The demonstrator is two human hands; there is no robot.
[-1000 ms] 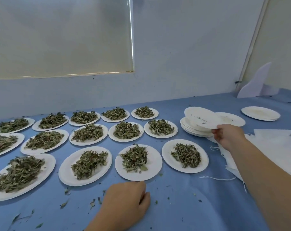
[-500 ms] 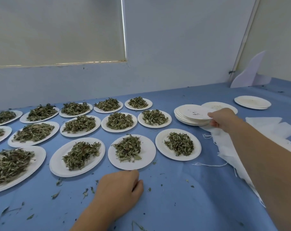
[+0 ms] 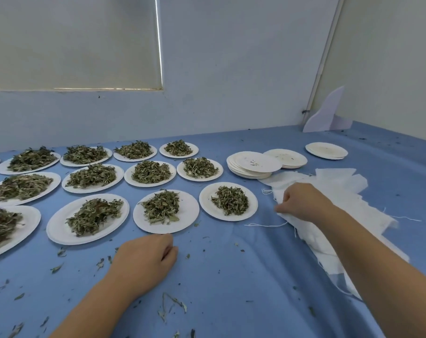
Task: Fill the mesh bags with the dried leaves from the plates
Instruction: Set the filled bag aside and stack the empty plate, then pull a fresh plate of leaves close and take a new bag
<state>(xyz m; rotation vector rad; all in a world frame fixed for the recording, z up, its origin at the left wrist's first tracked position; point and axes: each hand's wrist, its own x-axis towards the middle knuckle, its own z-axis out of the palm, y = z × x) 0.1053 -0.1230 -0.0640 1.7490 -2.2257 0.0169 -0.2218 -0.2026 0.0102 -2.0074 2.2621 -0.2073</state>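
Several white paper plates heaped with dried green leaves lie in rows on the blue cloth; the nearest are one (image 3: pixel 167 211) and another (image 3: pixel 228 200) beside it. A pile of white mesh bags (image 3: pixel 338 189) with loose drawstrings lies at the right. My right hand (image 3: pixel 301 202) is on the pile's left edge, its fingers curled and pinching the top bag. My left hand (image 3: pixel 145 261) rests on the blue cloth just in front of the nearest plate, fingers loosely curled and holding nothing.
Empty plates are stacked in three places behind the bags: a tall stack (image 3: pixel 253 164), a lower one (image 3: pixel 288 158) and a far one (image 3: pixel 326 150). Leaf crumbs are strewn over the blue cloth (image 3: pixel 231 276). A pale card shape (image 3: pixel 325 113) leans in the corner of the walls.
My right hand put the empty plate on the stack, then drew back toward me onto the mesh bags and pinched one. My left hand stayed where it was.
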